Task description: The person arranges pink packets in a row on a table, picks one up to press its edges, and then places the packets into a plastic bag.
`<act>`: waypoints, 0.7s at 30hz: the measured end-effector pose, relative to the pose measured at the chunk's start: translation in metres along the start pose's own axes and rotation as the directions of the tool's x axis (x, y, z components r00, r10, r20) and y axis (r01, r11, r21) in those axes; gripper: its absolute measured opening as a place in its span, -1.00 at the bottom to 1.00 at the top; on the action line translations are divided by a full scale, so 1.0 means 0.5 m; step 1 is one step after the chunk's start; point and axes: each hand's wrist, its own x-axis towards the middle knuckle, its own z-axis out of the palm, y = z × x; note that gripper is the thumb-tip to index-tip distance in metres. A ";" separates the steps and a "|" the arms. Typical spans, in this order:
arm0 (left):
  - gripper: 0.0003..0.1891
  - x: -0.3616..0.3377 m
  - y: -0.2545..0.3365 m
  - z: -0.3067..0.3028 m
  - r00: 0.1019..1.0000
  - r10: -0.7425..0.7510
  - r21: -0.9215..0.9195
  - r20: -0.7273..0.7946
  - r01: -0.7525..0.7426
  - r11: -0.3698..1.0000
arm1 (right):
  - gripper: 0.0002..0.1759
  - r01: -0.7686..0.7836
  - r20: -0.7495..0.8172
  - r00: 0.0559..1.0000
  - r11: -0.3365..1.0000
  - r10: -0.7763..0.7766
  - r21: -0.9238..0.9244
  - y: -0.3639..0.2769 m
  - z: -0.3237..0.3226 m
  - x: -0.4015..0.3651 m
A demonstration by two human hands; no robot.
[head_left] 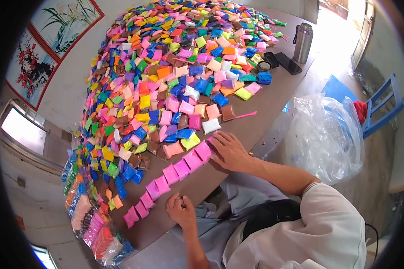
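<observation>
Pink packets (173,172) lie in a row near the counter (274,94) edge, beside the multicoloured heap (166,67). Your right hand (229,150) rests open, fingertips on the row's end packet; your left hand (182,210) is clenched just beside the row.

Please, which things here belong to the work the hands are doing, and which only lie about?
In the work:
- row of pink packets, its end touched by the right hand
- left hand, closed beside the row
- heap of coloured packets

Lying about:
- steel flask
- black phone
- clear plastic bag
- blue chair
</observation>
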 end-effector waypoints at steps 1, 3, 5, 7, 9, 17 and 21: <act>-0.72 0.010 -0.004 0.001 0.999 -0.047 -0.068 0.015 0.048 0.997 | -0.50 0.016 -0.018 1.000 1.000 -0.015 0.026 0.008 -0.004 0.010; -0.74 0.028 -0.010 -0.001 0.989 -0.140 -0.196 0.056 0.149 0.969 | -0.63 0.018 -0.023 1.000 0.997 -0.016 0.080 0.018 -0.013 0.033; -0.75 0.040 -0.013 0.000 0.974 -0.203 -0.165 0.100 0.218 0.962 | -0.72 -0.006 0.000 1.000 0.991 0.006 0.131 0.033 -0.023 0.074; -0.77 0.045 -0.014 0.007 0.972 -0.212 -0.116 0.103 0.224 0.968 | -0.78 0.016 0.006 1.000 0.991 -0.017 0.135 0.065 -0.015 0.136; -0.78 0.039 -0.012 0.014 0.983 -0.167 -0.043 0.071 0.170 0.985 | -0.83 0.065 -0.084 0.995 0.984 -0.052 0.168 0.099 0.022 0.212; -0.77 0.037 0.007 0.014 0.997 -0.083 0.038 0.006 0.083 0.996 | -0.82 -0.088 0.059 0.994 0.996 0.088 0.002 0.165 0.189 0.489; -0.75 0.039 0.013 0.011 0.995 -0.104 0.043 -0.005 0.104 0.994 | -0.75 0.009 0.138 0.989 0.959 -0.050 0.284 0.130 0.192 0.546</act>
